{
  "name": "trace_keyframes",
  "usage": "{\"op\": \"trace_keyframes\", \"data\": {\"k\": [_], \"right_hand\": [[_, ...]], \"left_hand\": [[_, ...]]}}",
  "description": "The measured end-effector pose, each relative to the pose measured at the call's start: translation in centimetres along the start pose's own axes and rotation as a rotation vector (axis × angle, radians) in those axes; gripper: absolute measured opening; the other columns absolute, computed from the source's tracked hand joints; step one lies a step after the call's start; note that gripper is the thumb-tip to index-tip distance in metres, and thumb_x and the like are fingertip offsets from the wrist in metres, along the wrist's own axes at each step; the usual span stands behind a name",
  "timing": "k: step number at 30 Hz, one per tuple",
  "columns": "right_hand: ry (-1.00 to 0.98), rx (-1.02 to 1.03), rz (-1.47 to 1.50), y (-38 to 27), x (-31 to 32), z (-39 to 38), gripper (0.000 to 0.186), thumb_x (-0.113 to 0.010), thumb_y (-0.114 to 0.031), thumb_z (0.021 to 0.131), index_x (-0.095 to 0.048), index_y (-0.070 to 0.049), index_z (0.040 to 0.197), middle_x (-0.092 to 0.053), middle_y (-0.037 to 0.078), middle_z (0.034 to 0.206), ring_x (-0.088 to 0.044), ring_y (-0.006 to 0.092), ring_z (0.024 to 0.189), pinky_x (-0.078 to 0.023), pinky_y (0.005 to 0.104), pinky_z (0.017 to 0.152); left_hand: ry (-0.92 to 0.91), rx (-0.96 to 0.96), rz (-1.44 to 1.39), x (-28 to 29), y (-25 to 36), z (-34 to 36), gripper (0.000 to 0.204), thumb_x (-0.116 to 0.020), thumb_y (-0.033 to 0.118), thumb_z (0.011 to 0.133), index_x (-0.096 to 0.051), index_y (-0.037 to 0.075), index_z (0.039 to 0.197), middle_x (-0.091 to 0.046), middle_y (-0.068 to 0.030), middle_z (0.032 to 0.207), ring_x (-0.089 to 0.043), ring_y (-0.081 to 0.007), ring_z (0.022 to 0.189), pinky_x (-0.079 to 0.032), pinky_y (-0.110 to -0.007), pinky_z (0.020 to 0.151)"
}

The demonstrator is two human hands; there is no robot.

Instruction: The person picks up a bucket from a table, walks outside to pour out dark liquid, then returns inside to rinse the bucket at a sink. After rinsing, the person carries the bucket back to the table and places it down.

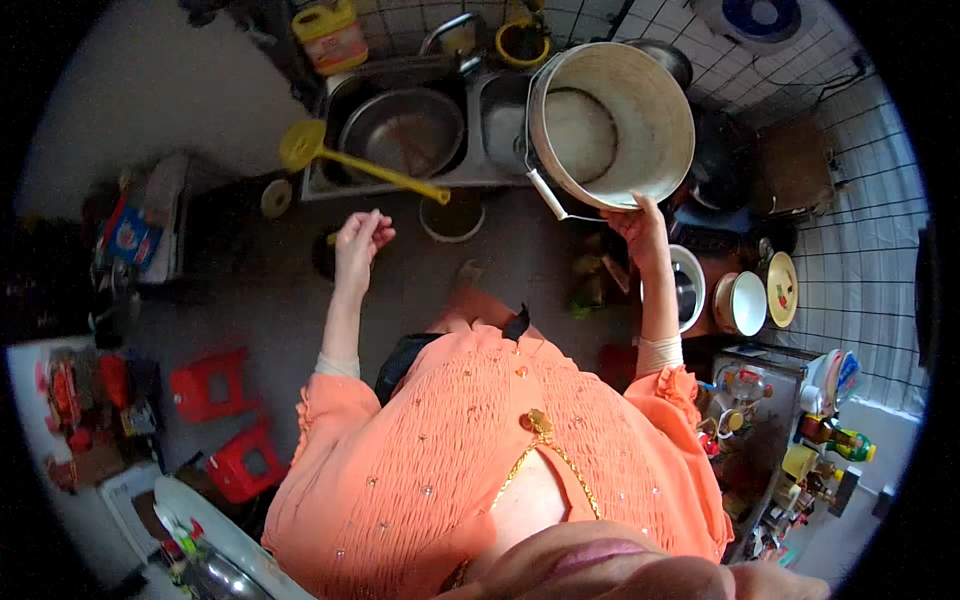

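Note:
My right hand [640, 235] grips the near rim of a large off-white bucket [655, 120], tilted so its stained inside shows. The bucket's wire handle with a white grip [546, 195] hangs at its left side. It covers part of the double metal sink [318, 182]. Apart from everything, my left hand [366, 238] hangs in front of the sink with loosely bent fingers and nothing visible in them. A yellow strainer [372, 173] with a long handle lies across the sink's front edge, near that hand. A round metal basin [402, 135] sits in the left sink bowl.
A yellow jug [332, 38] and a faucet [455, 35] stand behind the sink. Below its front edge is a round container [452, 222]. White bowls [740, 303] stand to the right, by a cluttered shelf [770, 385]. Red stools [212, 386] are at the lower left.

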State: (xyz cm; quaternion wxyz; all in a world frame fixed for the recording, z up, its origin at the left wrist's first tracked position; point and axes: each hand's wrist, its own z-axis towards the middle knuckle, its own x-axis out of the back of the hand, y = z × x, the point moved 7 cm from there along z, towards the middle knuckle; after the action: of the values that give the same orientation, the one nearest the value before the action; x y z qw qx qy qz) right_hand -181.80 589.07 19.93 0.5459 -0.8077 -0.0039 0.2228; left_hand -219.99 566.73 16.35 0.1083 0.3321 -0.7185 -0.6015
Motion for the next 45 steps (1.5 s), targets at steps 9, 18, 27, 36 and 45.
{"op": "trace_keyframes", "data": {"k": [9,18,27,36,45], "right_hand": [[0.09,-0.143,-0.097,1.3,-4.2,7.4,0.044,-0.051,-0.033,0.083,-0.052,0.007,0.1,-0.063,0.018,0.087,-0.064,0.0235,0.076,-0.051,0.0285,0.067],[0.183,-0.418,-0.243,6.9,-1.6,14.9,0.051,-0.049,-0.039,0.084,-0.048,0.006,0.106,-0.061,0.02,0.079,-0.064,0.0293,0.071,-0.053,0.0365,0.061],[0.212,-0.474,-0.11,10.0,0.4,16.8,0.058,-0.042,-0.041,0.089,-0.043,0.014,0.106,-0.06,0.024,0.087,-0.063,0.0288,0.068,-0.054,0.033,0.059],[0.202,-0.497,-0.063,9.8,-3.3,14.1,0.077,-0.05,-0.054,0.081,-0.029,0.003,0.128,-0.06,0.022,0.091,-0.063,0.0255,0.07,-0.053,0.0328,0.059],[0.243,-0.363,-0.157,9.4,-2.0,9.0,0.056,-0.054,-0.036,0.086,-0.036,0.002,0.124,-0.06,0.015,0.092,-0.062,0.019,0.075,-0.049,0.0274,0.064]], "left_hand": [[-0.052,-0.228,0.46,-9.6,9.5,21.4,0.048,-0.049,0.029,0.089,-0.037,0.006,0.13,-0.041,-0.0135,0.129,-0.038,-0.0234,0.121,-0.03,-0.033,0.099],[-0.184,-0.235,0.794,-12.2,6.1,30.0,0.049,-0.051,0.026,0.087,-0.038,0.006,0.129,-0.045,-0.0156,0.124,-0.042,-0.0278,0.116,-0.033,-0.033,0.095],[-0.474,-0.229,0.612,-21.4,1.6,25.2,0.038,-0.048,0.009,0.084,-0.046,0.004,0.122,-0.052,-0.0144,0.116,-0.052,-0.025,0.103,-0.039,-0.032,0.086],[-0.662,-0.555,1.021,-26.3,3.9,29.1,0.037,-0.051,0.006,0.078,-0.051,0.001,0.114,-0.057,-0.0183,0.104,-0.056,-0.0279,0.095,-0.043,-0.035,0.08],[-0.359,-0.437,1.108,-17.2,0.2,37.3,0.031,-0.045,0.013,0.089,-0.049,0.004,0.119,-0.052,-0.0178,0.11,-0.053,-0.0285,0.097,-0.043,-0.036,0.082]]}}
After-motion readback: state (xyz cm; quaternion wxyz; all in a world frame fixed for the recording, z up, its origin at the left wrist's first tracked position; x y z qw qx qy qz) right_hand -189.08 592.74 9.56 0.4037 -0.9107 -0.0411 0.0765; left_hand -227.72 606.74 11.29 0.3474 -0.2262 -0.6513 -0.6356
